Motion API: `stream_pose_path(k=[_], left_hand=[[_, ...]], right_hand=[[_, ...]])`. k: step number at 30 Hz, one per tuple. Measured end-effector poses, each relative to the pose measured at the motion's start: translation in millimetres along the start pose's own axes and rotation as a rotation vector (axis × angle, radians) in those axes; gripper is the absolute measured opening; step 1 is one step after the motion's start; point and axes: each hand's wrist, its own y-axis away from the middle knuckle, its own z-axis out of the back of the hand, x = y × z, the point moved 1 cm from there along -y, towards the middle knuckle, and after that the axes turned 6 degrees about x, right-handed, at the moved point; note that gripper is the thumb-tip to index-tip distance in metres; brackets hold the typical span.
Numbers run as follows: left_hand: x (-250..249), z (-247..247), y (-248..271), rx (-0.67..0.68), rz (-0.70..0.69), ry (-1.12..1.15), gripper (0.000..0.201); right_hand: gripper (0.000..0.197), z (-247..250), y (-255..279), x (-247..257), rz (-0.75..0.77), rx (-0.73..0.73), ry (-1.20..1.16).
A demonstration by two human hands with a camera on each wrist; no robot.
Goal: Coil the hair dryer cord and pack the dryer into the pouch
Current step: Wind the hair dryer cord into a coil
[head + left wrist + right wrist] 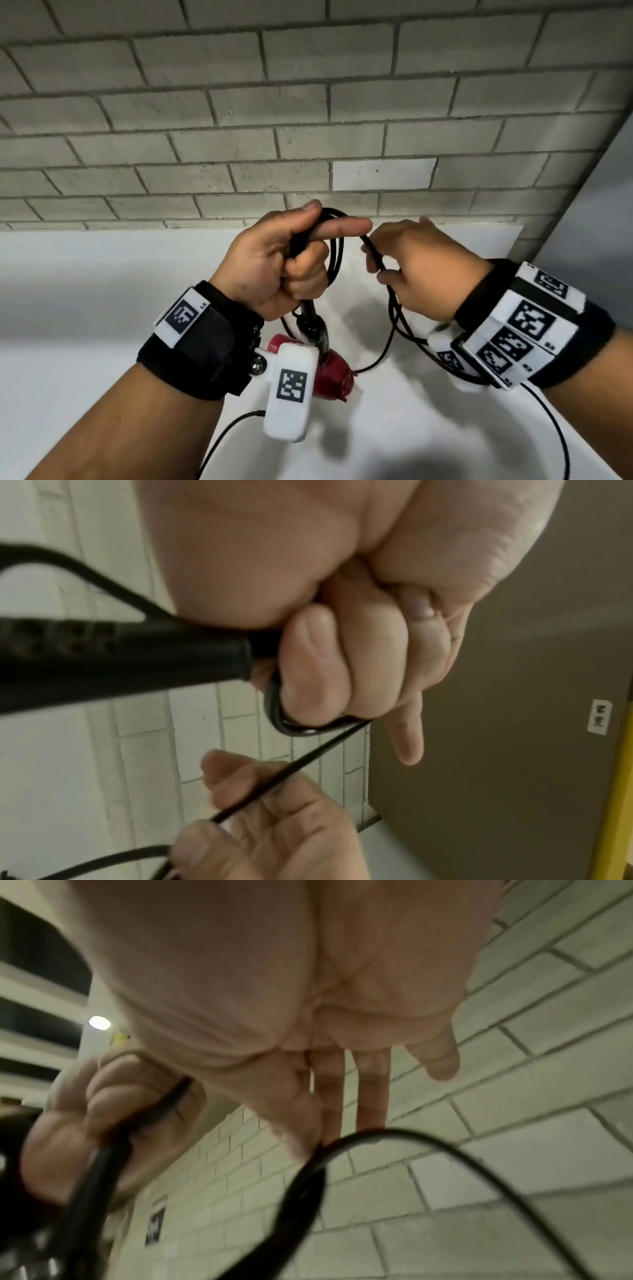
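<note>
A grey brick wall [308,102] fills the background, and below it a white surface [85,308] carries nothing that can be identified as the pouch; no pouch shows in any view. Both hands are raised above the surface, close together, so the cord can be worked in the air without dragging.

The hair dryer [329,370] hangs below the left hand [274,267], its red body partly hidden behind the white wrist-camera housing [291,387], its black handle pointing up toward the fist. It seems to dangle by the cord end, not resting on the surface, though the head view does not settle this.

The left hand's grip is closed tight: the fingers are curled round several gathered loops of the black cord [337,253], with the thumb on top and the forefinger stretched out toward the other hand. The left wrist view shows the loops bent round under the curled fingers [308,656], so this hand serves as the anchor for the coil.

The right hand [421,263] holds a single free strand in a light pinch between thumb and forefinger, the other fingers [371,1085] fairly straight. That loose hold probably lets the cord slide as the next loop is fed across.

Slack cord trails down under the right wrist and loops along the surface, so the coiling looks part done.
</note>
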Motion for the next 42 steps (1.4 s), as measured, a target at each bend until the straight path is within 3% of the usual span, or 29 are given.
stream_pose_path(k=[3,6,9,14,18,20,24,28,32,37,39,42], left_hand=[[-4,5,2,-0.001,-0.02,0.036,0.046],[-3,3,1,0.002,-0.017,0.042,0.048],[0,2,1,0.008,-0.012,0.037,0.049],[3,-2,9,0.106,0.037,-0.052,0.048],[0,-11,6,0.179,0.002,0.014,0.049],[-5,-13,4,0.21,-0.043,0.088,0.049],[-18,-14,-3,0.131,-0.21,0.183,0.052],[-32,-7,-6,-0.119,-0.372,0.116,0.052],[-30,-2,-11,-0.403,-0.432,-0.062,0.052],[-9,-7,-19,-0.643,-0.456,-0.405,0.034],[-7,-6,-22,-0.718,-0.397,-0.316,0.034],[-15,6,-21,-0.756,-0.318,0.073,0.048]], right_hand=[[0.023,6,3,3,-0.007,-0.179,-0.304],[0.02,5,3,20,0.012,-0.239,-0.917],[0.014,9,4,34,0.014,-0.253,-1.165],[0.029,26,5,31,0.01,0.093,-1.442],[0.042,9,3,29,0.0,0.442,-1.661],[0.045,-6,5,29,-0.015,0.498,-1.687],[0.026,-30,7,27,0.062,0.355,-1.747],[0.027,-40,15,19,0.044,0.256,-1.378],[0.026,-38,30,26,0.059,0.299,-0.962],[0.045,-25,33,37,0.183,0.202,-0.899],[0.047,-26,28,37,0.17,0.21,-0.967],[0.048,-36,21,32,0.06,0.155,-0.946]])
